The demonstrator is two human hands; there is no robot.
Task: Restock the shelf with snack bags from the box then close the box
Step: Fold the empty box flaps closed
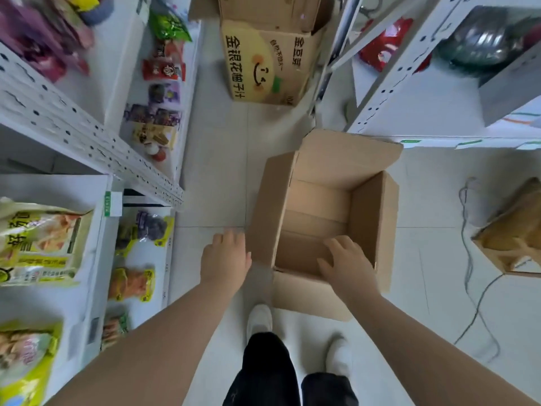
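A plain cardboard box (366, 218) stands on the floor in front of me with its flaps up and nothing visible inside. My left hand (225, 259) is beside the box's left flap, fingers spread, touching or almost touching its outer face. My right hand (345, 262) reaches over the near edge with fingers apart, above the near flap. Neither hand holds anything. Snack bags (38, 241) lie on the white shelf (96, 268) at the left, with more snack bags on lower tiers.
A printed yellow carton (260, 63) stands open further down the aisle. White shelving (409, 92) rises on the right. A brown box (515, 230) and a loose cable (468, 259) lie on the floor at the right. My feet in white shoes (259, 319) stand near the box.
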